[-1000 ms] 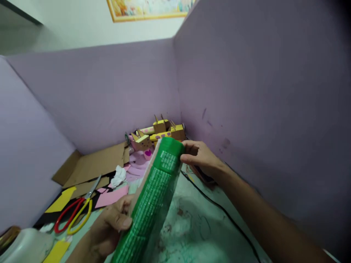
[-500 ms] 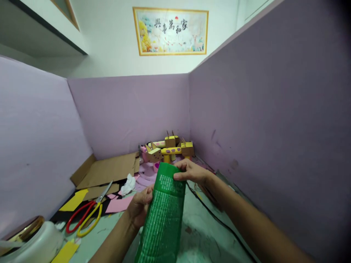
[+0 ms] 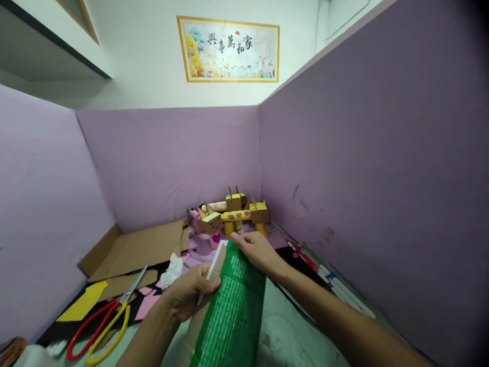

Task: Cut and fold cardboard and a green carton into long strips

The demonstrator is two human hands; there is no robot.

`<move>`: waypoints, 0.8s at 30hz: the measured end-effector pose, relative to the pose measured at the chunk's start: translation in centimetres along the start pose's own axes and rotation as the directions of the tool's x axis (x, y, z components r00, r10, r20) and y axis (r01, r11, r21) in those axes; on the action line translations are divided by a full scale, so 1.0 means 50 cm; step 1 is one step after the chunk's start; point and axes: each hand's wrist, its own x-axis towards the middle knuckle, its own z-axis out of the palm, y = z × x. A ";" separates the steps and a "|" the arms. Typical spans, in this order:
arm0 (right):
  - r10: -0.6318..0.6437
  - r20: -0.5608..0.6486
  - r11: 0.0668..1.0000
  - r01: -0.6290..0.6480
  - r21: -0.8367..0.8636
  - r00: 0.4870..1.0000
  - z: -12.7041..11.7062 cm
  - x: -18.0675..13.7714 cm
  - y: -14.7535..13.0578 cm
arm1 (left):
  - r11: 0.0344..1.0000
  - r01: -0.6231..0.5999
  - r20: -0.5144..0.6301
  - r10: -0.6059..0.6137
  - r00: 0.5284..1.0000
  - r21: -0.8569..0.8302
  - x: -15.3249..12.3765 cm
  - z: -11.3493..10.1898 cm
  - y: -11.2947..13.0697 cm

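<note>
A glossy green printed carton [image 3: 233,306] with rows of small white print stands between my hands, running down past the bottom edge of the view. Along its left side a brown cardboard face [image 3: 195,326] and a thin white edge show. My left hand [image 3: 191,290] is closed on that left side, thumb on the brown face. At the top right corner, my right hand [image 3: 256,251] grips the green carton, thumb and fingers over its upper edge. The carton's lower end is out of view.
Scissors [image 3: 110,318] with red and yellow handles lie at left, beside yellow paper [image 3: 84,303], pink paper [image 3: 147,306] and crumpled tissue [image 3: 171,271]. Brown cardboard [image 3: 141,250] lies behind. Cardboard giraffe figures [image 3: 235,215] stand at the back; pens [image 3: 336,283] line the right wall.
The green carton has turned, so its brown left side and white edge now show. My right hand has shifted left over its top. The camera view has moved slightly.
</note>
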 end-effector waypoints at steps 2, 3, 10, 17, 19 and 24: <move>-0.035 -0.142 0.997 0.024 -0.078 0.989 0.020 -0.004 -0.007 | 0.999 0.031 -0.006 -0.031 1.000 -0.009 0.004 -0.004 0.009; -0.065 -0.185 0.993 0.046 -0.106 0.981 0.029 -0.002 -0.011 | 0.999 0.034 -0.011 -0.034 0.999 -0.016 0.007 -0.006 0.014; -0.287 -0.110 0.935 0.253 -0.246 0.952 0.043 0.085 -0.052 | 0.999 -0.043 -0.133 0.040 0.990 -0.019 0.048 -0.006 0.056; -0.341 -0.239 0.915 0.263 -0.307 0.909 0.035 0.090 -0.098 | 0.940 -0.340 -0.373 0.322 0.870 0.018 0.007 0.009 0.098; -0.344 -0.242 0.923 0.279 -0.265 0.907 0.045 0.055 -0.103 | 0.864 -0.499 -0.478 0.469 0.743 0.073 -0.012 0.009 0.105; -0.447 0.036 0.893 0.448 -0.044 0.894 0.099 -0.016 -0.095 | 0.721 -0.672 -0.591 0.621 0.516 0.171 -0.026 0.019 0.096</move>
